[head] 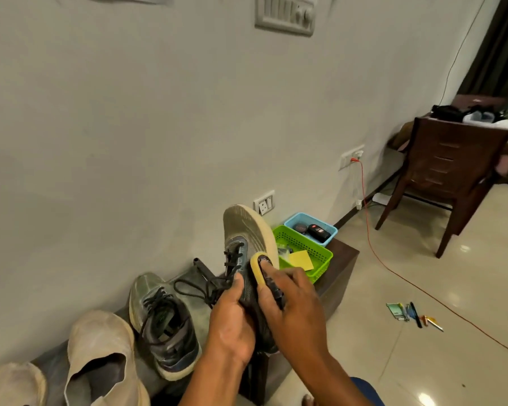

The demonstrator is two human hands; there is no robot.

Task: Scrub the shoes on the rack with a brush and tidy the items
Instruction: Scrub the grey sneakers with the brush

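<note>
Dark rack (339,260) against pale wall, dusty beige slip-ons (100,356) at its left end, left hand (232,323) gripping laced sneaker (244,259), right hand (294,306) clamping yellow brush (261,269) to it, green basket (311,253) holding yellow paper, blue basket (311,227) with key fobs at right end.

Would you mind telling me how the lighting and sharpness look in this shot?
Head view: soft indoor light, bright glare spots on the floor tiles; wide-angle bending curves the wall; the brush and right hand look slightly motion-blurred; the chair is soft.
</note>
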